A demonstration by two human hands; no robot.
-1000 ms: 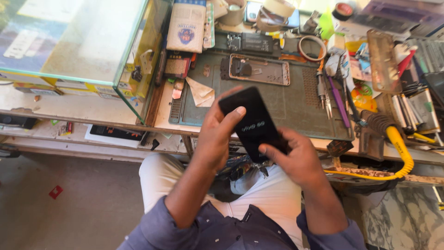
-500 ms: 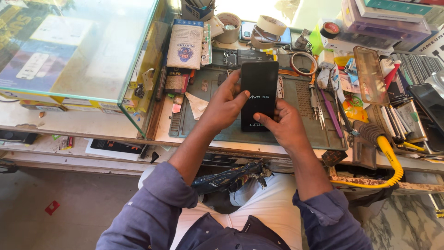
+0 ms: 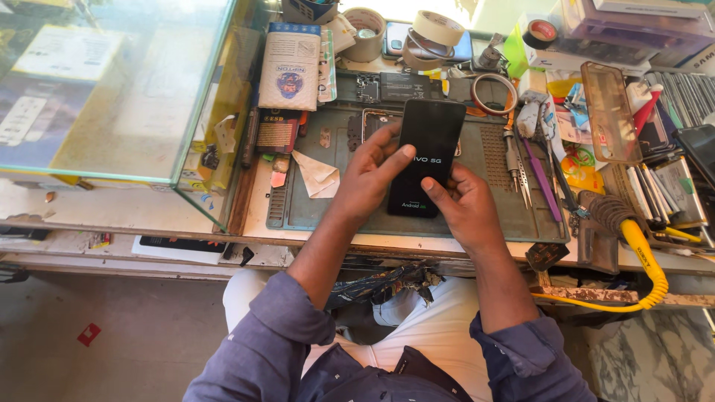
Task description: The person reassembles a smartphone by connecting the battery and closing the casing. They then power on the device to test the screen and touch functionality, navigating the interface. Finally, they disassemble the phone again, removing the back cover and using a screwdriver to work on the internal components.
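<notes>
A seated person in white trousers and a blue shirt works at a cluttered repair bench, both bare hands on a black smartphone (image 3: 428,156) w/ its screen lit. Nearest the camera, the forearms reach up from the lap over the bench's front edge. The left hand (image 3: 370,175) wraps the phone's left edge, fingers closed against it and thumb laid across the glass about mid-screen; the right hand (image 3: 465,205) cups the near right corner, its thumb pressing the lower part of the display. So both hands are pinching the phone, neither spread. The handset sits between the two grips, its near end in the palms, its far end sticking out free beyond the fingertips, tilted slightly right, held just above a grey-green work mat (image 3: 313,212). Judged from the pic, a steady hold calls for keeping pressure on the edges, not the glass, and the phone low over the mat in case it slips. Farther back on the mat lie a phone frame and a folded paper scrap (image 3: 319,175); tweezers (image 3: 518,167) lie to the right. At the far edge sit tape rolls (image 3: 438,28), and a glass display case (image 3: 112,89) stands at left. A yellow coiled cable (image 3: 644,257) curls off the near right.
</notes>
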